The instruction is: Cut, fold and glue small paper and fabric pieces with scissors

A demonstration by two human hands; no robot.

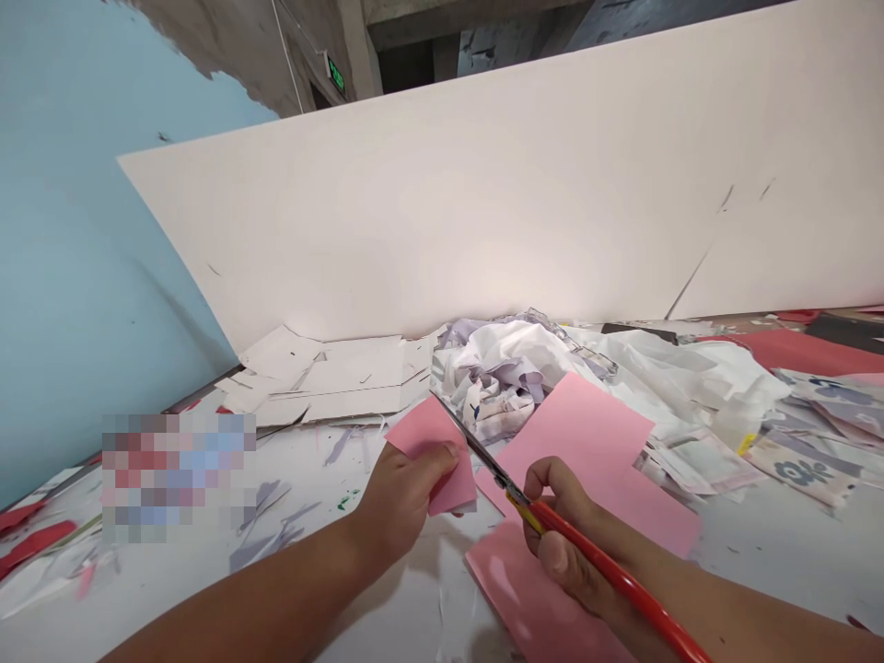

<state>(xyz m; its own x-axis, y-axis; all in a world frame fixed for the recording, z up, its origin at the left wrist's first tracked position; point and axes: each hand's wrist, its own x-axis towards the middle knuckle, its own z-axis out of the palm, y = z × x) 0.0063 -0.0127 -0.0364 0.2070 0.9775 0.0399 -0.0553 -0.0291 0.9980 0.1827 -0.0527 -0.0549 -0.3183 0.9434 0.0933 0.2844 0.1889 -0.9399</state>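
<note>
My left hand [407, 497] pinches a small piece of pink paper [432, 451] between thumb and fingers. My right hand [566, 543] is shut on a pair of red-handled scissors [515, 493]. Their long, narrow steel blades point up and left, passing just beside the small pink piece, with the tips over crumpled white material. A larger pink paper sheet [580, 460] lies under and beyond my right hand, and more pink paper [517, 589] shows below it. I cannot tell whether the blades are cutting anything.
A large white board [448, 193] leans against a pale blue wall [83, 276] behind the work surface. Crumpled white and lilac material [497, 378], folded white card [324, 378], printed scraps [801, 460], a red sheet [794, 350] and paper offcuts lie around.
</note>
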